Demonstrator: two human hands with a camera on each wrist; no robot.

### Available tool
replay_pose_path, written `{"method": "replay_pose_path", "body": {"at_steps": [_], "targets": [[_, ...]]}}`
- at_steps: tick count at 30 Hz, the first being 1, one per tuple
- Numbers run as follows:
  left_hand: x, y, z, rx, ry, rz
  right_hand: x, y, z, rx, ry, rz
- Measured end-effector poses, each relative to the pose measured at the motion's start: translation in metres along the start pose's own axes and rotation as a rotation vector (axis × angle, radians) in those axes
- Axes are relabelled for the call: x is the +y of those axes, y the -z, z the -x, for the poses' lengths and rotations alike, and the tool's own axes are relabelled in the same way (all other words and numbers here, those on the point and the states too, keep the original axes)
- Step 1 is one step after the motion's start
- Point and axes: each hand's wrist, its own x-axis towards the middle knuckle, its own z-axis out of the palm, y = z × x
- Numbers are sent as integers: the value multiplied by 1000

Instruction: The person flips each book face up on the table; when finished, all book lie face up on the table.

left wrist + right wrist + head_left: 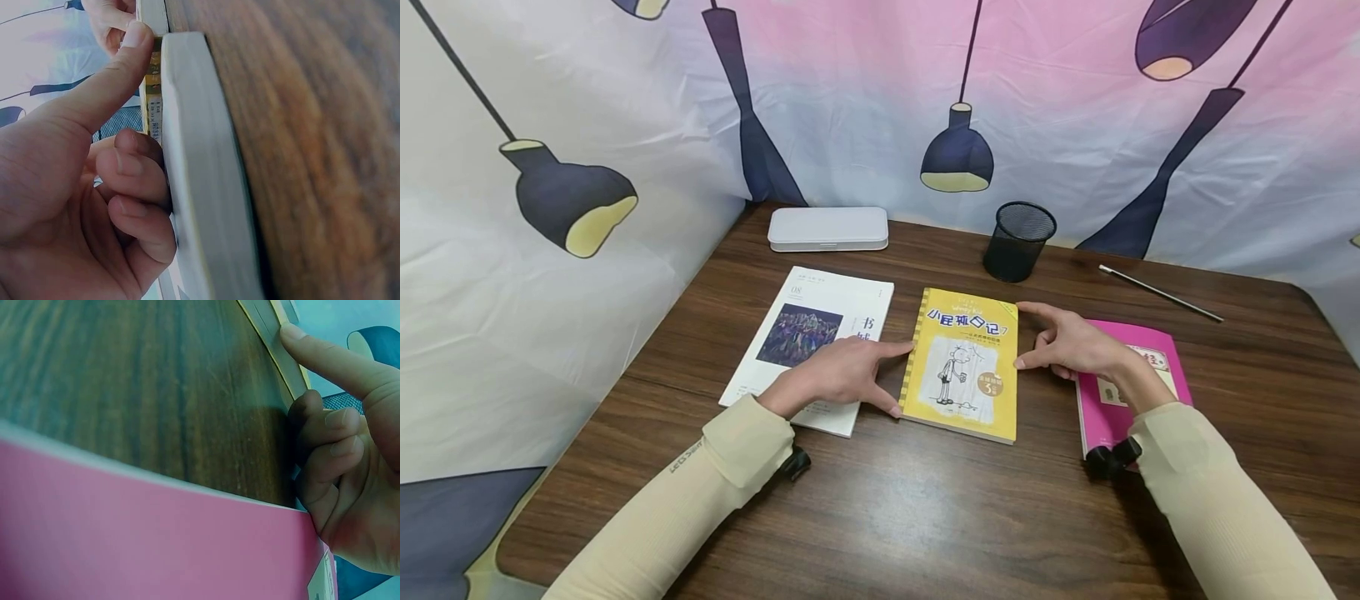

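Two fingers of the left hand [846, 371] were on the book, and what a spread: thumb at the bottom-left corner, forefinger higher up the spine, tips well apart, the other fingers curled in beneath! Across the cover, the right hand [1075, 340] matched it, forefinger by the top corner, thumb lower on the side edge, a clear gap between them. And there, framed by both, lay the yellow book [958, 367], flat and face up, its cartoon figure on show!

Under the left hand, partly covered, sat the white book [800, 333] with its dark picture; beneath the right wrist, the pink book [1105, 417]. Two cream sleeves [1232, 500] came in from the near side, low across the brown table [925, 508]. Farther out, the white case [828, 229] lay at the back left, the black mesh cup [1018, 242] stood upright behind the yellow book, and a thin stick [1161, 293] lay slantwise to its right. Behind everything hung a cloth [850, 108] printed with dark lamps!
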Motion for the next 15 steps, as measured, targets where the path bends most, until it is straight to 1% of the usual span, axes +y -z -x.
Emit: {"method": "replay_pose_path", "body": {"at_steps": [15], "targets": [[-1,0,0,-2,6,11,0,0,2,-4,9,-4]]}}
